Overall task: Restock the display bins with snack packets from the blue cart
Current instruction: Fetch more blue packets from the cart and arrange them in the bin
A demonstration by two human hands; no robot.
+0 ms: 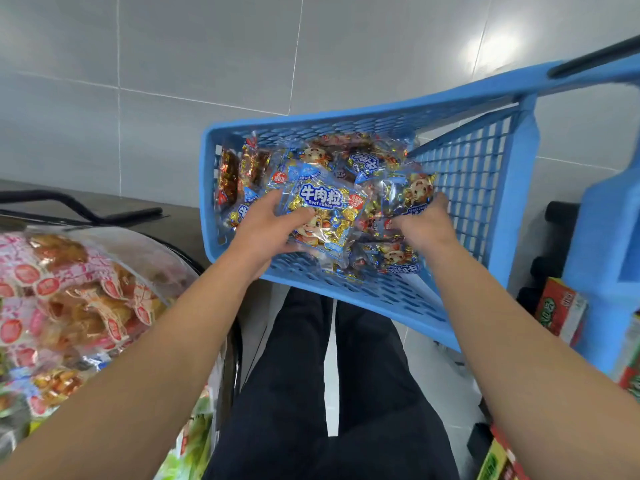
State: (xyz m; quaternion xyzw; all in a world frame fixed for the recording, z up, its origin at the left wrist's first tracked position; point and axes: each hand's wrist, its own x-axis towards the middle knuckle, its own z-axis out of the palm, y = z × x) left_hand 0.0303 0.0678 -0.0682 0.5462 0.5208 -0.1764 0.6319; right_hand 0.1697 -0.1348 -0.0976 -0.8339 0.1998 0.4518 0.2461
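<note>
Gripping one beef-cube packet (320, 216) with left hand (266, 230), fingers curled around it, inside the blue cart (346, 299). Pinching a second packet (412, 194) with right hand (424, 225). Holding roughly ten packets in cart, beside one display bin (69, 306).

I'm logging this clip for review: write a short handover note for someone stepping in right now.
Left hand: holds a "Beef Cubes" packet, thumb on its face.
Right hand: fingers curled into the packets beside it, gripping one.
Blue cart: still holds a pile of the same blue packets, none lifted out yet.
Display bin, lower left: holds pink-wrapped snacks.
Done: both hands have a grip. Left: carry the packets to the bins, then repeat until the cart is empty.
</note>
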